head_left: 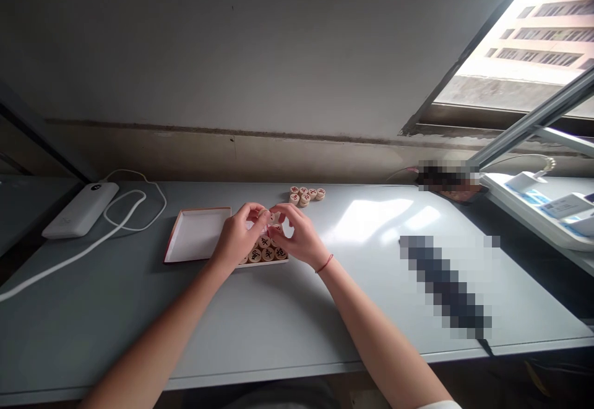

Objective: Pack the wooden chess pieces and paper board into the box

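Round wooden pieces (pixel 266 254) with black characters lie in rows in a shallow box (pixel 264 264) at the middle of the table. Over the box's left and upper part, my left hand (pixel 241 229) is closed, its thumb and fingers pinching at a wooden piece (pixel 272 216). My right hand (pixel 299 232), with a red string on the wrist, has its fingers closed at the same spot, touching or holding pieces there. Behind the hands stand several small stacks of pieces (pixel 305 199) with red characters. The box's far part is hidden by my hands.
An open lid (pixel 197 236) with a white inside lies left of the box. A white power bank (pixel 82 210) with a cable (pixel 83 250) is farther left. Two blurred dark items lie to the right, beside a white power strip (pixel 533 208). The table's front edge (pixel 273 378) runs below.
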A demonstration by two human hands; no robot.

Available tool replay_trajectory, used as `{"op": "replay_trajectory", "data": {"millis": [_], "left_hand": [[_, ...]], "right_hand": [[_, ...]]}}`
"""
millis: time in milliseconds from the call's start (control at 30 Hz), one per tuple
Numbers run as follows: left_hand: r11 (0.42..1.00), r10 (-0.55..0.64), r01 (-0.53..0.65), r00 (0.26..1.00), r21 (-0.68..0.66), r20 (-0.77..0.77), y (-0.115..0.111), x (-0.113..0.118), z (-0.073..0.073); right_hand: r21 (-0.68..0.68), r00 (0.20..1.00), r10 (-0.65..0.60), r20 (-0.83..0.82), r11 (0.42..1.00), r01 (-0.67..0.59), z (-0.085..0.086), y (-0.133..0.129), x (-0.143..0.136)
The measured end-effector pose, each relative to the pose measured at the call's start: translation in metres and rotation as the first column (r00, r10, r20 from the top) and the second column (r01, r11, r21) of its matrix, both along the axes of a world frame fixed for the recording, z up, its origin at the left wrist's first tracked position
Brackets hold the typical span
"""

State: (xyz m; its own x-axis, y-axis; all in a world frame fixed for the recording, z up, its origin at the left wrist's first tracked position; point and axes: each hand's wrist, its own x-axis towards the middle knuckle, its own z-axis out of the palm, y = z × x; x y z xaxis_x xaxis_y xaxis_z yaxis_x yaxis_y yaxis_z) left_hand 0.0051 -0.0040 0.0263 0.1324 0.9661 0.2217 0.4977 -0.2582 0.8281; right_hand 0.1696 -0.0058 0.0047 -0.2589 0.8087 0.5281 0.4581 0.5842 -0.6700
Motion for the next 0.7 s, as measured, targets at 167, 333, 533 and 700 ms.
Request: {"op": "replay_trajectory", "data": {"millis": [167,333,533,700], "left_hand": [[0.995,-0.004,0.035,0.952,-0.096,0.305,-0.006,0.005,0.001],[0.999,0.026,-0.005,0.894,-0.049,0.447,-0.002,0.005,-0.005],[0.986,0.084,-0.008,0.882,-0.164,0.464,0.004,0.001,-0.011],[0.999,0.019,-0.012,0.984,-0.041,0.178,-0.003,0.002,-0.008]], "right_hand": [[0.128,0.999,-0.051,-0.017,0.990,0.053,0.007,-0.004,-0.005],[0.052,0.913,-0.407,-0.008,0.912,0.407,0.005,0.011,0.027],[-0.201,0.745,-0.622,0.243,0.719,0.666,-0.018,0.031,0.070],[-0.133,0.822,-0.554,0.131,0.812,0.568,-0.009,0.022,0.043]]}}
